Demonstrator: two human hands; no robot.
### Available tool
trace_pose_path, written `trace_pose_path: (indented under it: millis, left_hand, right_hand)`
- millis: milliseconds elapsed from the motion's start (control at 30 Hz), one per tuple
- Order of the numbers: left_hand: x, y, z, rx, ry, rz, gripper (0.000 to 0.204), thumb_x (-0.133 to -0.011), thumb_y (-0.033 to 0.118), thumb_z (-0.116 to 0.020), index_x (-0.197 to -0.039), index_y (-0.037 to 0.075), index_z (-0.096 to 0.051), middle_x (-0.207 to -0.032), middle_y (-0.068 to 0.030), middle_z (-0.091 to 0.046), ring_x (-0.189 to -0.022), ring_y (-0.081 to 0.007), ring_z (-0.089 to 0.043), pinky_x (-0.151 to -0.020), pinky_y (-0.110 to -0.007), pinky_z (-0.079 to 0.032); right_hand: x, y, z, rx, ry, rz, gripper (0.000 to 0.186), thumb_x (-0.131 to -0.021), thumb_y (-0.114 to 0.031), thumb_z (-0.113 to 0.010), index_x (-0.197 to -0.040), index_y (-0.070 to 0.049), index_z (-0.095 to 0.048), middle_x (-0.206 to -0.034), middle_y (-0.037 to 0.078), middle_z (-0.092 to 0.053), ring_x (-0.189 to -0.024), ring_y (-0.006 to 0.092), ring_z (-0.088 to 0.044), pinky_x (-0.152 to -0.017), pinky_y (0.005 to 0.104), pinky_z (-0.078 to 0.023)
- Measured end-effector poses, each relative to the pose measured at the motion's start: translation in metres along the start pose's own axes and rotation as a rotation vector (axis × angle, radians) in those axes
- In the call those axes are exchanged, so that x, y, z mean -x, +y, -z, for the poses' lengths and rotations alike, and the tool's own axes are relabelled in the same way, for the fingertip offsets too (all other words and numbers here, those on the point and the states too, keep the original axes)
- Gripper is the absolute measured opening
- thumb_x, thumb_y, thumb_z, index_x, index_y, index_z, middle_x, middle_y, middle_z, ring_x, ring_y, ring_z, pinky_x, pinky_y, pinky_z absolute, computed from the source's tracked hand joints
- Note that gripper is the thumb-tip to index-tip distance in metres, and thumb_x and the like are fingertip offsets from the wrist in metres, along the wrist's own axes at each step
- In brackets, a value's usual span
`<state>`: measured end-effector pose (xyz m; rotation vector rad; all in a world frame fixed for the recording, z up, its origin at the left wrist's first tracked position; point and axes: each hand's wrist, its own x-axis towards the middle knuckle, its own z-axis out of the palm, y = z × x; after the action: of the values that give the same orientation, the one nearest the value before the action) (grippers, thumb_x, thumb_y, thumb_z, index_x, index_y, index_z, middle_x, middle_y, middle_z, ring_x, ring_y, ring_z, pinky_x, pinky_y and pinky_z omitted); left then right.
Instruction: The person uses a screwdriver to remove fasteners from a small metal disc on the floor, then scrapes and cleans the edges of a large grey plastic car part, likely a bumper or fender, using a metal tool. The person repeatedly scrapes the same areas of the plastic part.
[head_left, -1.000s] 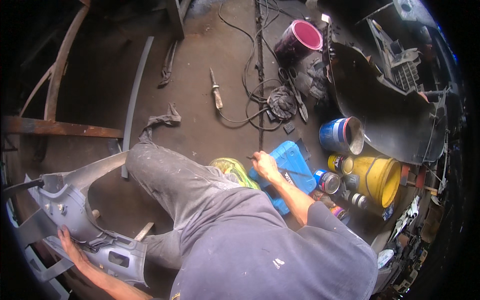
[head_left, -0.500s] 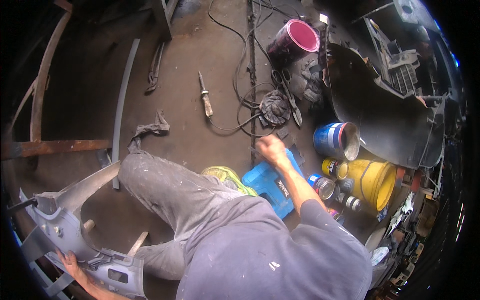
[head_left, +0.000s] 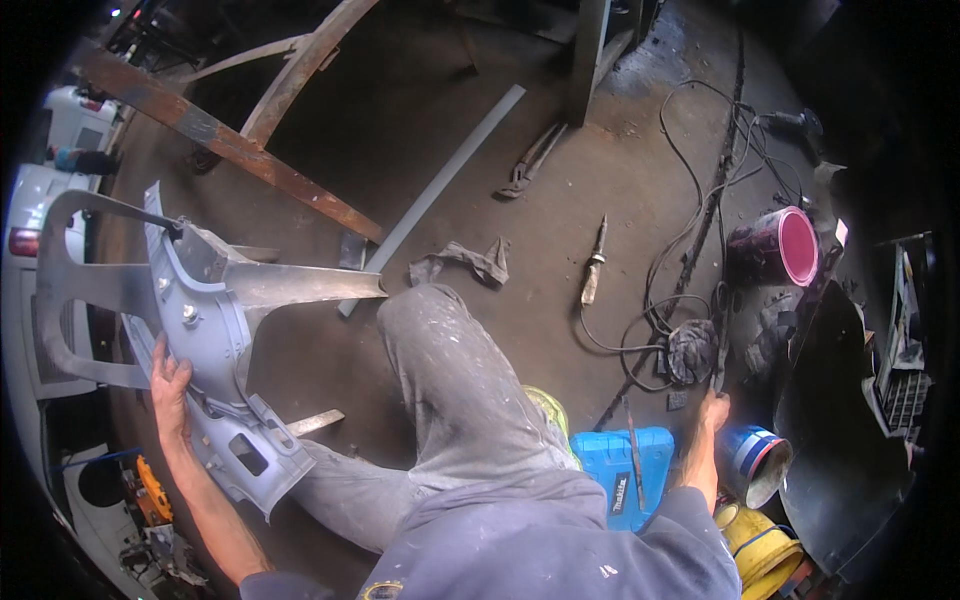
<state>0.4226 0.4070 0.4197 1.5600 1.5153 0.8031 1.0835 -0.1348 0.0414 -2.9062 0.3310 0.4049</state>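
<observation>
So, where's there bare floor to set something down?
Bare floor shows between the grey rag and the corded tool, and between that tool and the long-handled pliers. It's crowded around your right hand: the blue case, the blue can and the dark bundle.

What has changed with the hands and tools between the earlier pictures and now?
The right hand moved forward from the blue case to the tip of the large scissors; whether it grips them is unclear. A thin dark tool, apparently let go, now lies across the case. The view turned left. The left hand stayed on the grey part.
</observation>
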Motion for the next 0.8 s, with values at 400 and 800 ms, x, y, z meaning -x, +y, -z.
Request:
trace_pose_path:
  millis: [400,800]
  left_hand:
    - [-0.01,-0.03,0.02,0.099,-0.033,-0.017,0.078,-0.085,0.02,-0.066,-0.151,0.007,-0.026,-0.151,-0.0184,-0.03,-0.139,-0.0292,-0.029,-0.116,-0.039,-0.016]
    - [-0.012,-0.04,0.021,0.174,-0.056,0.005,0.076,-0.088,0.024,-0.062,-0.15,0.002,-0.024,-0.15,-0.0189,-0.031,-0.137,-0.028,-0.032,-0.114,-0.038,-0.021]
  right_hand:
    - [-0.031,-0.034,0.007,0.124,-0.286,-0.04,0.045,-0.076,-0.033,-0.078,-0.106,0.001,-0.07,-0.11,0.022,-0.067,-0.108,0.0352,-0.064,-0.09,0.042,-0.052]
    - [0.024,-0.081,-0.008,0.037,0.006,0.593,0.024,-0.084,-0.031,-0.063,-0.088,-0.008,-0.066,-0.087,0.016,-0.069,-0.083,0.0359,-0.068,-0.073,0.046,-0.054]
